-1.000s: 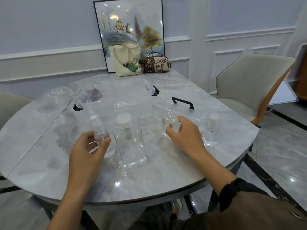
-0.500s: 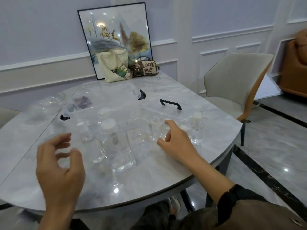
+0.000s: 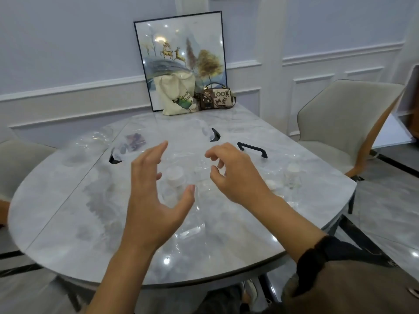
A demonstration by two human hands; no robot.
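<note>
left hand: fingers spread, empty, over the white-capped bottle
right hand: fingers loosely curled, empty, just right of the bottle
in the way: the left hand crosses the bottle
around: small bottle to its right, black handle behind
surface: grey marble table
room: tote bag, handbag, picture far behind it

Single head-worn view (wide-angle), facing forward and down, close above left hand and right hand, across the table
</note>
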